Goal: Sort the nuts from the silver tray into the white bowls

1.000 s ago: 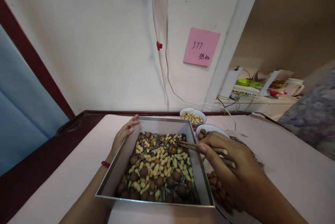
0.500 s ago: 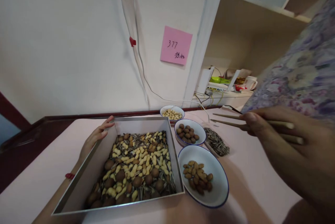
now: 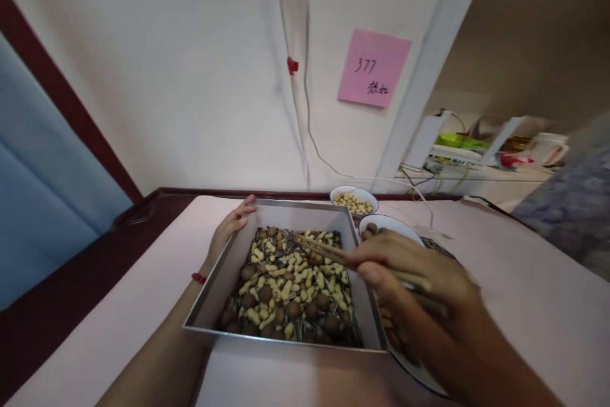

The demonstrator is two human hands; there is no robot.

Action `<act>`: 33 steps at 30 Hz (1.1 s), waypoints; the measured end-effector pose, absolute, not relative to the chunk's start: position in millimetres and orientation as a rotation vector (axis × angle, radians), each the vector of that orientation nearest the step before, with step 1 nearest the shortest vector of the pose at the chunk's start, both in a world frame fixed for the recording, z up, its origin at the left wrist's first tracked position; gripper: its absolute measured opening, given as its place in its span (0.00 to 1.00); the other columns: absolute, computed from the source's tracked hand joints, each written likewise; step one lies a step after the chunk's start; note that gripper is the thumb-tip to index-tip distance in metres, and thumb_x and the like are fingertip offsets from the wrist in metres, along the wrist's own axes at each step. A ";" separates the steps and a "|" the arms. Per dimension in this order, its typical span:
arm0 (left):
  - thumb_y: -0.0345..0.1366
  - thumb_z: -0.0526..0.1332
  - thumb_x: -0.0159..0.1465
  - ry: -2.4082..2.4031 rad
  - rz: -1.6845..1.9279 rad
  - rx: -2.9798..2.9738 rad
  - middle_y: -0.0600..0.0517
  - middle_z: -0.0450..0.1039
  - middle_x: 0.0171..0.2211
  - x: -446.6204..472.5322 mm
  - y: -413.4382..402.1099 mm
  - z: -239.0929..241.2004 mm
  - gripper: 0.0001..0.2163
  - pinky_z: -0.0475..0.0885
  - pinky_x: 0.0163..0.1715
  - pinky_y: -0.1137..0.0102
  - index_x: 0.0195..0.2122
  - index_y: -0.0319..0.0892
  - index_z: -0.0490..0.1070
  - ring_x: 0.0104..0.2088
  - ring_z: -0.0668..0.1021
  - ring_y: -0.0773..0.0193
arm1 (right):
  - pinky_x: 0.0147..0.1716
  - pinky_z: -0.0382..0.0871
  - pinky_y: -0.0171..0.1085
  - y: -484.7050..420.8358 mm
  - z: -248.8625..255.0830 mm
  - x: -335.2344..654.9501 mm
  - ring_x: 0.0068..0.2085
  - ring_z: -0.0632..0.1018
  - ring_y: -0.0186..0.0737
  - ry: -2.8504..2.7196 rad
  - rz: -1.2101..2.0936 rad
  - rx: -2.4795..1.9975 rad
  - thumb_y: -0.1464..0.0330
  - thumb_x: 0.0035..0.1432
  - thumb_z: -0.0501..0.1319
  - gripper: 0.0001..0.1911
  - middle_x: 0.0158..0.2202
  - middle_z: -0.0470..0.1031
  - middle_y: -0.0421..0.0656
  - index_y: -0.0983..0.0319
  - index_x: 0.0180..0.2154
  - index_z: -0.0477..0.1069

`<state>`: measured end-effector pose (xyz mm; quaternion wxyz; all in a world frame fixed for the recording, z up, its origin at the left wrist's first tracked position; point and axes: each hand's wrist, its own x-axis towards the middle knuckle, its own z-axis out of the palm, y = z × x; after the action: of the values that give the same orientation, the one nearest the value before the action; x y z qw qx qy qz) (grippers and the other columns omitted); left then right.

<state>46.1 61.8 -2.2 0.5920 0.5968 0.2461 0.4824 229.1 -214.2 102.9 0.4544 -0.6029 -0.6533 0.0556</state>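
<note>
My left hand [image 3: 232,227] grips the back left corner of a square box [image 3: 309,215], with its fingers over the rim. In the box lie peanuts in the shell [image 3: 286,289], brown round nuts [image 3: 294,310] and striped sunflower seeds. My right hand [image 3: 419,280] is closed around a pair of wooden chopsticks [image 3: 328,251]. It hovers over the box's right wall, and the chopstick tips reach down among the nuts towards the back. Whether anything is pinched between the tips, I cannot tell.
Right of the box stand a bowl of round nuts [image 3: 393,223] and a bowl of almonds [image 3: 417,372], both partly behind my right hand. Farther back is a bowl of pale nuts [image 3: 354,202]. Sunflower seeds [image 3: 441,248] lie beyond my hand. A white cable [image 3: 376,179] runs along the wall.
My right hand has moved left with the chopsticks, from over the table's right side into the box. The camera has turned left. My left hand stays at the box's corner.
</note>
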 end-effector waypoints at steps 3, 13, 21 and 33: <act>0.41 0.68 0.52 0.535 1.115 1.370 0.48 0.65 0.66 46.3 58.1 -2.0 0.13 0.50 0.68 0.57 0.38 0.44 0.81 0.70 0.57 0.44 | 0.43 0.70 0.34 -195.1 83.1 215.3 0.44 0.77 0.36 -1.730 0.397 -1.515 0.67 0.71 0.53 0.10 0.41 0.75 0.40 0.57 0.41 0.73; 0.39 0.66 0.52 0.507 1.107 1.327 0.48 0.66 0.65 46.0 54.8 -6.1 0.11 0.56 0.65 0.56 0.36 0.43 0.81 0.69 0.58 0.42 | 0.36 0.74 0.34 -202.4 77.1 243.6 0.42 0.80 0.40 -1.759 0.103 -1.694 0.63 0.71 0.53 0.11 0.40 0.78 0.42 0.55 0.47 0.73; 0.37 0.65 0.53 0.475 1.100 1.292 0.49 0.66 0.65 45.0 53.5 -11.5 0.11 0.59 0.63 0.54 0.37 0.44 0.81 0.67 0.62 0.41 | 0.38 0.77 0.33 -188.5 92.3 240.4 0.45 0.81 0.42 -1.681 0.186 -1.625 0.58 0.68 0.57 0.13 0.44 0.79 0.43 0.55 0.46 0.76; 0.36 0.64 0.54 0.470 1.104 1.294 0.50 0.67 0.65 43.3 50.7 -9.4 0.10 0.54 0.64 0.54 0.36 0.45 0.81 0.68 0.60 0.43 | 0.44 0.79 0.46 -94.5 67.4 241.3 0.39 0.82 0.41 -1.430 0.769 -1.515 0.48 0.64 0.59 0.26 0.39 0.80 0.48 0.66 0.41 0.76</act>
<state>43.3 50.7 -9.4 0.6352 0.5662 0.2058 0.4833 241.3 -94.5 67.4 0.4443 -0.6110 -0.5771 0.3103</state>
